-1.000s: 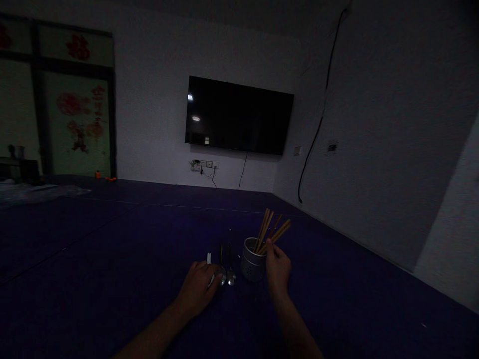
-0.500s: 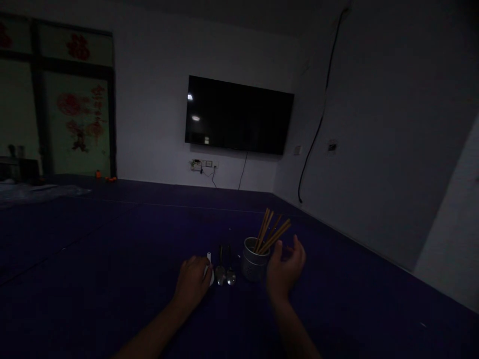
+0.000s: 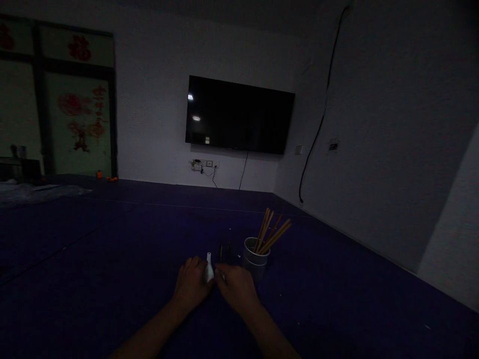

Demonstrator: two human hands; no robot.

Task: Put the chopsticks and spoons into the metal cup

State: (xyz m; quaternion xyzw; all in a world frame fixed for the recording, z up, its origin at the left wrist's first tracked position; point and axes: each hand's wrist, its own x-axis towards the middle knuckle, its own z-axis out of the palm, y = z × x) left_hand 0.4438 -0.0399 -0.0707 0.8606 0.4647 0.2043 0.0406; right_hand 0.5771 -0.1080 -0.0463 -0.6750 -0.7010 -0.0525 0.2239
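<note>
A white soup spoon lies on the dark blue surface, handle pointing away from me. My left hand rests along its left side, thumb and fingers closed around it. Right of it, two metal spoons lie side by side; only their dark handles show. My right hand covers their bowls, its thumb and forefinger close together near the white spoon. Whatever sits between those fingers is hidden. Just behind my right hand stands a grey metal holder with several wooden chopsticks leaning in it.
The blue surface reaches back to the wall. A black television hangs there above some sockets. A dark cable runs down the right wall. Clear plastic sheeting and small orange objects lie far left.
My right hand has moved left from beside the chopstick holder to over the metal spoons' bowls, its fingers closing. My left hand stays at the white soup spoon.
</note>
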